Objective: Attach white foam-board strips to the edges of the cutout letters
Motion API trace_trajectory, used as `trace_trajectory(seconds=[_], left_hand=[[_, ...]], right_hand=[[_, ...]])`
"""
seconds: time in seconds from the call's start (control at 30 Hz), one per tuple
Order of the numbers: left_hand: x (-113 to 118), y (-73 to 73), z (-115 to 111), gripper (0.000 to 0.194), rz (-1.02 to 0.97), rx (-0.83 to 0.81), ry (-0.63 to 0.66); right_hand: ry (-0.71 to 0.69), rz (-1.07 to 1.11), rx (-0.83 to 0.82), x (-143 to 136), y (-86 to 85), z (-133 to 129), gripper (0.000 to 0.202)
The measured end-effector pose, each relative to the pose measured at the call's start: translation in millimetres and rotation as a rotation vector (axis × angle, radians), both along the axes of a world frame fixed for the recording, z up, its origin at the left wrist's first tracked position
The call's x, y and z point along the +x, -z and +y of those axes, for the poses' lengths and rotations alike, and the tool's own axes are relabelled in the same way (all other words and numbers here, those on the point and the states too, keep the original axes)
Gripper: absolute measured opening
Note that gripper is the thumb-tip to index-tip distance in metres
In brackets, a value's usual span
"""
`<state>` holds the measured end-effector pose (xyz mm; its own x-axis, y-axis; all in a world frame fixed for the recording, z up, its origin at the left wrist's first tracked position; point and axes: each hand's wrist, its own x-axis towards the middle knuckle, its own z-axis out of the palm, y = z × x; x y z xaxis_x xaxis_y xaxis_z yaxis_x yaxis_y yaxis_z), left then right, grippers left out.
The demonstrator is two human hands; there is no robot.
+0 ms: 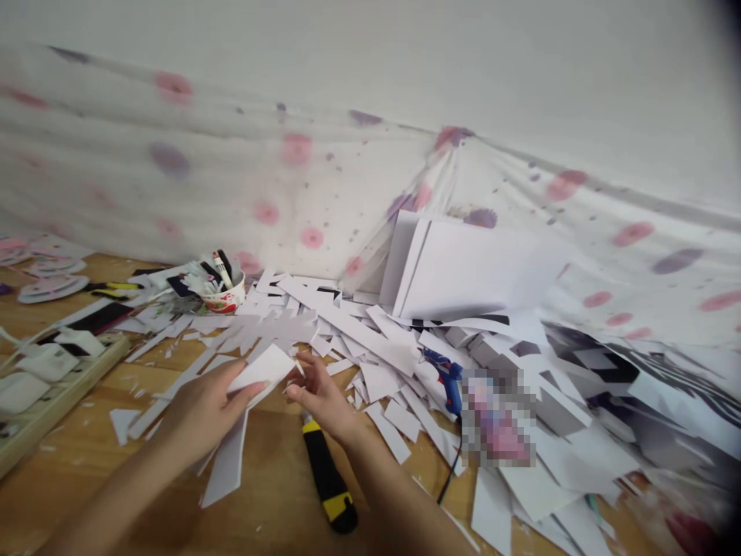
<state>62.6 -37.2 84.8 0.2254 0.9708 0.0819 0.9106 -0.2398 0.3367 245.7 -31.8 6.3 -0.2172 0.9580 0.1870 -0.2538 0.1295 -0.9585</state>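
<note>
Board strip [263, 374], white, clamped in L hand [202, 413] over bench [272, 494], thumb on near face, prob. to steady it & leave far corner free. R hand [321, 394] at that corner, fingers part-curled; can't tell if touching or pinching. 2nd strip [225, 467] slanting below L hand, unclear if joined. Cutter [324, 467] lying btwn forearms, butt twd bench's near edge, likely for quick reach. Glue gun [448, 378] among offcuts [379, 382], apparently parked handy. Pen cup [223, 297] nr back edge, maybe kept clear of work.
</note>
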Motion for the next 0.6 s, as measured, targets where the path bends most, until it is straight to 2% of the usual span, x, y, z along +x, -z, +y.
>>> trace_trajectory(seconds=[0.1,0.2,0.37,0.47,0.53,0.6], left_hand=[[8,2.4,-3,0.033,-0.012,0.039,0.003],[11,8.5,-5,0.031,0.002,0.079,0.017],[13,15.1,-3,0.027,0.038,0.113,0.097],[15,19.4,-2,0.025,0.066,0.142,0.102],[15,24.3,-1,0.026,0.074,0.188,0.111],[16,30.3,-1,0.027,0.066,0.283,0.132]], right_hand=[[0.101,0.073,0.002,-4,-6.7,1,0.046],[0.219,-0.008,0.001,6,-12.4,0,0.028],[0.381,-0.260,0.002,42,-12.1,-4,0.022],[0.633,-0.542,0.006,65,-6.7,-7,0.017],[0.777,-0.676,0.065,73,-3.3,-9,0.023],[0.775,-0.635,0.095,70,-1.5,-10,0.032]])
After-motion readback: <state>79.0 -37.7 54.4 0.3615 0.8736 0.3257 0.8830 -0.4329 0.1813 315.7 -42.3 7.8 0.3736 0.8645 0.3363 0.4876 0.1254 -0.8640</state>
